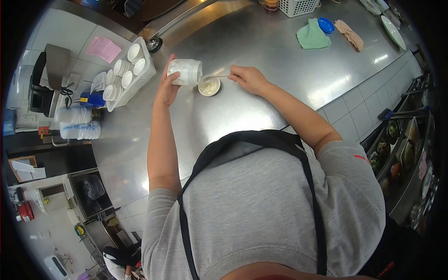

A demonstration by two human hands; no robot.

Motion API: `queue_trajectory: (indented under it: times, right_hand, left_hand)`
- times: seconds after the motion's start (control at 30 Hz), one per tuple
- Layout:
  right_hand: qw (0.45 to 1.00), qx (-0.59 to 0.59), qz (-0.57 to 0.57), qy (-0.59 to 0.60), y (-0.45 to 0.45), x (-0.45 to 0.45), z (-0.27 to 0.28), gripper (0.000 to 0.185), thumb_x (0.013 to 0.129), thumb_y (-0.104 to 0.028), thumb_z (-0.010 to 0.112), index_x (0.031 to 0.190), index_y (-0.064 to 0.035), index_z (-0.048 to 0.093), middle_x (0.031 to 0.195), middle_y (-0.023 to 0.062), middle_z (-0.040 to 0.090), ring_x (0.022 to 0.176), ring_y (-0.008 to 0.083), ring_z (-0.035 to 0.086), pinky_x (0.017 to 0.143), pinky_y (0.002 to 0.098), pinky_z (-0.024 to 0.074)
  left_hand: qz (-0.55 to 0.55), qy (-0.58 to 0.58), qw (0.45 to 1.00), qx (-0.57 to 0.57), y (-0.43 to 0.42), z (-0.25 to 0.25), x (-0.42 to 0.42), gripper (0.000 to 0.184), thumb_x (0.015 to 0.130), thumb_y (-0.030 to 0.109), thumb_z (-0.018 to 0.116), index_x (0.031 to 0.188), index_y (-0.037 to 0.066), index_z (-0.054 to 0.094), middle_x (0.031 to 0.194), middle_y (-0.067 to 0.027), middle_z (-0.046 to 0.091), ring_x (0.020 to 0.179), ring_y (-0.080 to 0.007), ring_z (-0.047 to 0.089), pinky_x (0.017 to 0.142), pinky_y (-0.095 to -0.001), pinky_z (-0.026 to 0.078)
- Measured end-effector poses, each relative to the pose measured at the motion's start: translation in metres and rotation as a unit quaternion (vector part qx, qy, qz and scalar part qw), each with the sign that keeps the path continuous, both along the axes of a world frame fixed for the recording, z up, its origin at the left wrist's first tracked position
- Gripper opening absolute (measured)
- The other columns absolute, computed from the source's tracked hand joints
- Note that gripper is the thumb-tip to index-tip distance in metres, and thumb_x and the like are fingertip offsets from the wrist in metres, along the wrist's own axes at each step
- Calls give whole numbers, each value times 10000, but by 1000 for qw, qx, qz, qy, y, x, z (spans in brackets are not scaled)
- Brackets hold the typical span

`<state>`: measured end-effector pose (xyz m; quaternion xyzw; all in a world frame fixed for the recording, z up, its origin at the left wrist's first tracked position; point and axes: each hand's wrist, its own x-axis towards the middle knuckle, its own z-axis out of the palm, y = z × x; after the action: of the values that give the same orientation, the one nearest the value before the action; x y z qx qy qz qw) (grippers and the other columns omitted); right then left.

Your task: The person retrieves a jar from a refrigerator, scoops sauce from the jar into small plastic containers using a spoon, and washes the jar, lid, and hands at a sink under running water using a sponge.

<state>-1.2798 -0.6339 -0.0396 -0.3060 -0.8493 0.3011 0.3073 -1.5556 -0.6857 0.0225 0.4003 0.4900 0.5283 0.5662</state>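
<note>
My left hand (169, 84) is wrapped round a clear jar (188, 72) with white contents, tipped on its side so that its mouth faces right. Just below that mouth, a small white bowl (208, 93) stands on the steel counter with a pale, creamy substance (209, 86) in it. From the right, my right hand (247, 79) grips the handle of a metal spoon (221, 76). The spoon's far end is over the bowl, near the jar's mouth, and I cannot clearly make out what is on it.
A white basket (147, 74) of stacked small bowls stands on the left. Plastic containers (80, 122) are stacked nearby. Farther right on the counter (261, 42) lie a green cloth (313, 35), a blue lid (326, 25), a beige cloth (349, 35) and a white plate (393, 32).
</note>
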Motion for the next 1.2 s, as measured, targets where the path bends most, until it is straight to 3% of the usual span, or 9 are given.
queue_trajectory:
  times: [0.1,0.37,0.53,0.8,0.93,1.03,1.1,1.13,1.2]
  right_hand:
    - [993,90,5,-72,-1,-8,5,188,877,-220,519,808,-62,444,760,105,587,719,309,576,621,416,440]
    - [986,140,15,-85,-9,-19,22,120,855,-185,510,836,-69,483,778,98,604,751,304,592,636,424,460]
    - [981,162,7,-107,-9,-25,16,109,847,-170,509,826,-66,487,764,107,602,735,309,591,635,423,460]
    - [999,22,-39,21,-14,-14,32,197,865,-231,544,791,-67,463,704,95,578,652,295,561,575,407,419]
    - [996,40,-41,70,-15,-12,41,183,865,-223,544,788,-75,471,694,86,567,641,285,553,563,394,414]
    - [988,124,5,94,-14,-24,45,135,849,-203,556,797,-97,492,694,64,559,645,267,558,568,367,415]
    - [956,269,41,107,-9,-38,44,79,805,-185,572,809,-127,519,699,25,559,651,230,569,583,340,419]
    - [956,269,38,106,-5,-43,44,79,805,-185,572,809,-127,519,699,25,559,651,230,569,583,340,419]
    - [929,359,79,49,4,-51,43,69,763,-148,585,801,-129,531,698,7,556,675,193,580,617,335,434]
  left_hand:
    - [18,-34,999,28,-8,1,-10,785,726,205,626,1418,199,255,1344,-53,385,1235,-237,381,1030,-411,287]
    - [99,-124,985,63,-50,-9,-25,823,698,313,650,1411,208,254,1339,-71,386,1239,-257,386,1020,-412,325]
    - [129,-183,973,49,-69,-27,-26,780,700,392,646,1377,205,309,1327,-65,412,1195,-259,439,934,-408,417]
    - [103,-215,971,2,-62,-49,-25,618,802,478,505,1331,180,385,1261,-55,487,1083,-233,517,752,-334,470]
    - [75,-227,971,-15,-51,-49,-19,594,823,435,493,1336,163,364,1239,-64,497,1027,-225,540,690,-311,478]
    - [54,-207,977,-24,-41,-45,-15,582,833,434,483,1333,158,370,1249,-65,493,1028,-220,540,714,-317,474]
    - [48,-175,983,-36,-34,-39,-8,595,831,437,485,1342,157,363,1259,-67,488,1039,-218,536,736,-327,473]
    - [45,-144,987,-47,-31,-35,-5,607,829,439,488,1351,157,356,1269,-69,483,1049,-216,531,757,-338,471]
    - [35,-100,993,-61,-26,-28,4,623,828,440,491,1362,154,345,1275,-69,479,1084,-216,511,807,-356,454]
